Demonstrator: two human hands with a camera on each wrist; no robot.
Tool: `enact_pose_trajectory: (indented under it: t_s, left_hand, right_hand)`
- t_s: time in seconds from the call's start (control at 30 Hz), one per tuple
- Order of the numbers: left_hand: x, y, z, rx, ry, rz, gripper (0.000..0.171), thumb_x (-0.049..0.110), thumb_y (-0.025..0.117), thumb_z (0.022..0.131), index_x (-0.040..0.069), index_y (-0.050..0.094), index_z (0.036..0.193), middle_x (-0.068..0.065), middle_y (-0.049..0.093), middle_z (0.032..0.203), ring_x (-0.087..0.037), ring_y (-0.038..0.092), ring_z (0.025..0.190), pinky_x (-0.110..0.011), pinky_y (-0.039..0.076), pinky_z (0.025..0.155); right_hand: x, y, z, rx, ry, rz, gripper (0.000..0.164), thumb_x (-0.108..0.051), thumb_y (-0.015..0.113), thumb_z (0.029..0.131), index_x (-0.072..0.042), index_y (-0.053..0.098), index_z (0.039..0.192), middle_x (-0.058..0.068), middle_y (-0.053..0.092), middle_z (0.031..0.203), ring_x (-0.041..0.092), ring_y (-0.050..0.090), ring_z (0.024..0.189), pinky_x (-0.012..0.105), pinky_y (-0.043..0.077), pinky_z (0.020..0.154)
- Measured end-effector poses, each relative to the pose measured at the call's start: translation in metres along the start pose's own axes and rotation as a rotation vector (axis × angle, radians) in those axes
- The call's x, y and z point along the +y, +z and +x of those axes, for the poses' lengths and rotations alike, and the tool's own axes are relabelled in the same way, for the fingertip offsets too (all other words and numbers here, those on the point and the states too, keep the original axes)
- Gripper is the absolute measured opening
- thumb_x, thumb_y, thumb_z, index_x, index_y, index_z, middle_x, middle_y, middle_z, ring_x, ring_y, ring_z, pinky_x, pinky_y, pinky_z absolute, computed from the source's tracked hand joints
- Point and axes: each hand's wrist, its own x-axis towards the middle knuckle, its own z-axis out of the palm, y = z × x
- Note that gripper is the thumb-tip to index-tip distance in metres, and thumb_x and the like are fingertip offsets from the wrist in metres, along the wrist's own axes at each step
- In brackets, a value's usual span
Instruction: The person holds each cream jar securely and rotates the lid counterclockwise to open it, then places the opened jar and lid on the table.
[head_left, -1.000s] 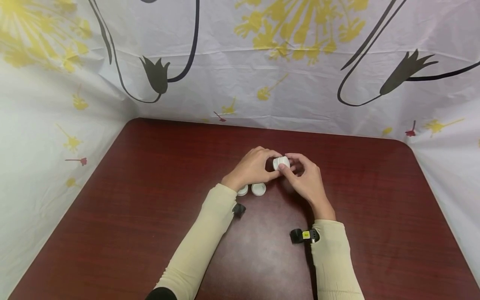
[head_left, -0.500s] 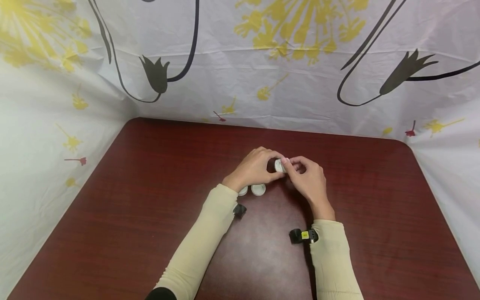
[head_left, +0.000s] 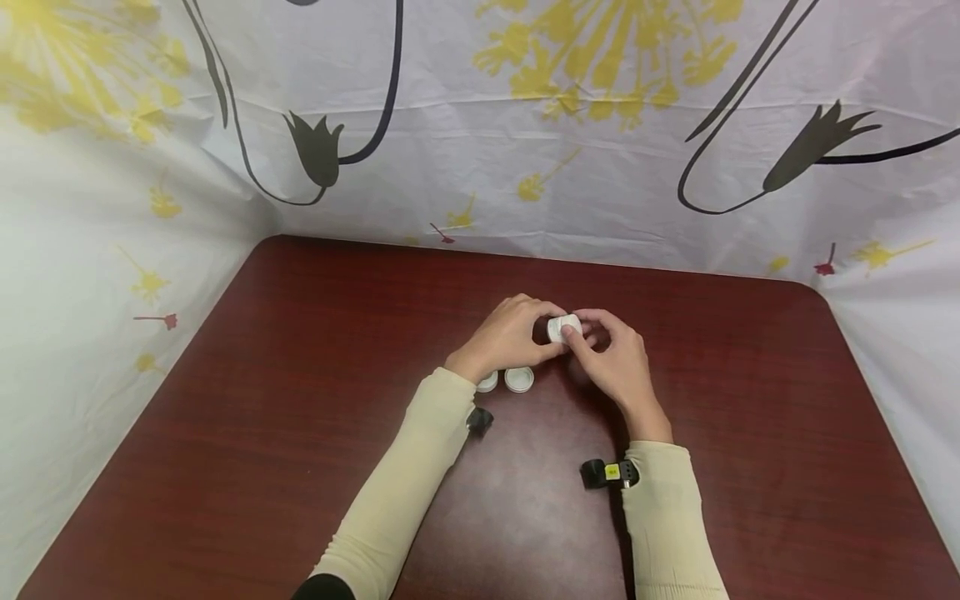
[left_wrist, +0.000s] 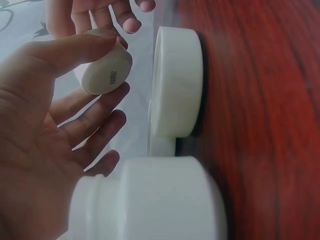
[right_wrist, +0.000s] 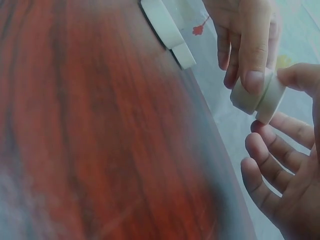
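Note:
My left hand (head_left: 504, 335) holds a small white bottle (head_left: 556, 330) on its side, thumb and fingers round the body. Its base, with small dark print, faces the left wrist camera. From the other end, my right hand (head_left: 621, 367) pinches the white cap (right_wrist: 271, 101) between thumb and fingertips. A thin seam runs between cap and bottle in the right wrist view. Below the left hand, an uncapped white bottle (left_wrist: 160, 200) with a bare neck stands on the table in the left wrist view. Two white caps (left_wrist: 181, 82) lie beyond it, one partly hidden.
The dark red wooden table (head_left: 337, 350) spreads around the hands. Behind it hangs a white curtain (head_left: 465, 150) with flower prints. Near the hands on the tabletop, a round white cap (head_left: 519, 380) shows its hollow side. Small black cameras (head_left: 594, 473) sit at both wrists.
The right thumb and fingers slid down over the cap half a second ago and are now back near their earlier place on it. The left hand stays almost still with the bottle.

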Motion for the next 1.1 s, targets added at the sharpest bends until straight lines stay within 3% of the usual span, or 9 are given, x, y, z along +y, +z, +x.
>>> enact_pose_trajectory:
  t_s: [0.37, 0.63, 0.9, 1.1]
  left_hand:
    - [-0.005, -0.001, -0.004, 0.013, -0.028, -0.006, 0.049, 0.039, 0.079, 0.095, 0.019, 0.069, 0.138, 0.002, 0.073, 0.134, -0.022, 0.061, 0.123, -0.041, 0.043, 0.116]
    - [-0.008, -0.008, -0.008, 0.027, -0.054, -0.022, 0.05, 0.037, 0.079, 0.095, 0.02, 0.066, 0.14, 0.001, 0.073, 0.131, -0.025, 0.06, 0.128, -0.043, 0.042, 0.117]
    - [-0.012, -0.021, -0.011, 0.087, -0.099, -0.017, 0.048, 0.041, 0.08, 0.093, 0.023, 0.066, 0.135, 0.003, 0.074, 0.12, -0.025, 0.063, 0.123, -0.04, 0.042, 0.114]
    - [-0.024, -0.026, -0.018, 0.13, -0.15, -0.019, 0.044, 0.041, 0.08, 0.092, 0.024, 0.067, 0.131, 0.003, 0.077, 0.125, -0.02, 0.065, 0.123, -0.04, 0.038, 0.12]
  right_hand:
    - [0.0, 0.005, 0.0, 0.011, -0.079, 0.028, 0.036, -0.022, 0.076, 0.097, -0.008, 0.071, 0.129, 0.011, 0.072, 0.106, 0.006, 0.061, 0.083, 0.02, 0.05, 0.074]
    - [0.001, 0.007, 0.001, 0.057, -0.089, 0.069, 0.034, -0.017, 0.073, 0.099, -0.006, 0.071, 0.132, 0.012, 0.069, 0.103, 0.004, 0.06, 0.081, 0.011, 0.046, 0.071]
    - [-0.003, 0.006, 0.009, 0.05, -0.064, 0.109, 0.029, -0.025, 0.079, 0.095, -0.007, 0.074, 0.117, 0.011, 0.073, 0.097, 0.001, 0.062, 0.08, 0.011, 0.048, 0.071]
    - [-0.006, 0.01, 0.016, -0.005, -0.034, 0.085, 0.035, -0.029, 0.082, 0.092, -0.008, 0.071, 0.118, 0.011, 0.075, 0.1, 0.0, 0.065, 0.08, 0.015, 0.05, 0.075]
